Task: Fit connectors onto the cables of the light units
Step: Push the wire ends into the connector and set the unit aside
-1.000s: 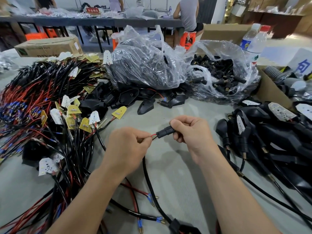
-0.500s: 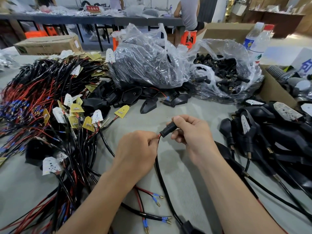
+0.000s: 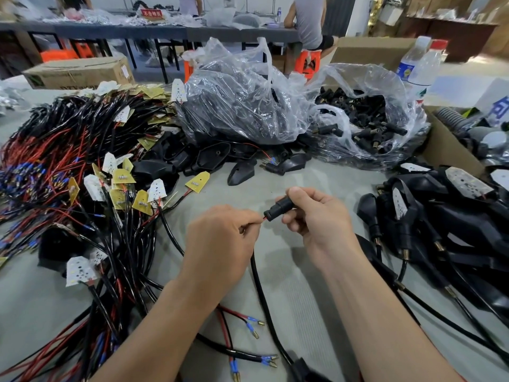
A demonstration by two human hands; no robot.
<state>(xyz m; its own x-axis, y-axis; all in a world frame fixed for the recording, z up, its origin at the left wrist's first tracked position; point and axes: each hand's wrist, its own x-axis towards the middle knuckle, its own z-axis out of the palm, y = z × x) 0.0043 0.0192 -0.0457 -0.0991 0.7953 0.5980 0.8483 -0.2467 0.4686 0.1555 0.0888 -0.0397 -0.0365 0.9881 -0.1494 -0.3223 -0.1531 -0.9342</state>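
My right hand (image 3: 319,216) grips a small black connector (image 3: 276,206) between thumb and fingers, tilted with its open end down-left. My left hand (image 3: 220,238) pinches the thin red wire end of a black cable (image 3: 264,296), and that wire enters the connector's mouth. The cable drops from my left hand toward the table's near edge, where a black light unit body (image 3: 303,368) shows partly. Both hands hover above the grey table (image 3: 316,312) at centre.
A heap of black and red cables with small LED boards (image 3: 68,175) fills the left. Clear bags of black shells (image 3: 242,106) and loose connectors (image 3: 369,119) sit behind. Black light units with fitted cables (image 3: 440,230) pile at right, with bottles (image 3: 421,67) and a cardboard box (image 3: 446,144).
Both hands have shifted slightly to the right, and the connector has tilted up more steeply. The red wire end has stayed at the connector's mouth.
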